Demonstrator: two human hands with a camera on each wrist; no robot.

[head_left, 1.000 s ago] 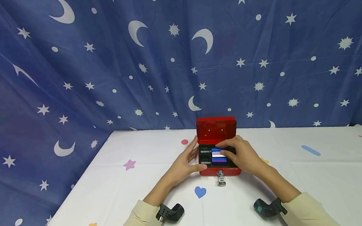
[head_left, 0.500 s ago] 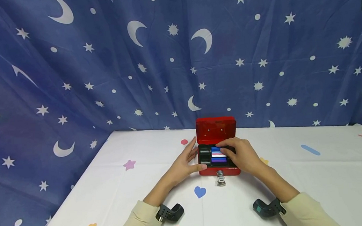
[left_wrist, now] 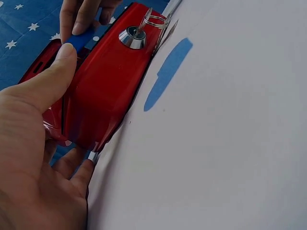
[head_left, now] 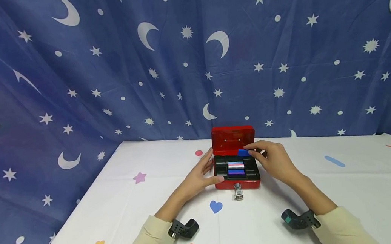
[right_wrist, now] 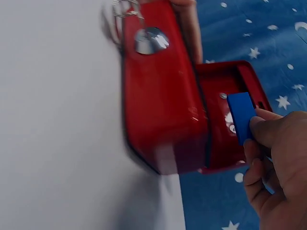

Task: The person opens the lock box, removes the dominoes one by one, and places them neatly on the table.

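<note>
The fingers of my right hand (head_left: 274, 161) pinch a blue block (right_wrist: 241, 115), smooth, oblong and evenly bright, above the far right of the red box (head_left: 226, 186), before its raised lid (head_left: 232, 136). My left hand (head_left: 199, 180) lies uncurled against the box's left side. Striped blocks (head_left: 236, 165) sit in its black tray (head_left: 220, 165); keys (head_left: 239, 196) hang at the near lock (left_wrist: 133, 37).
</note>
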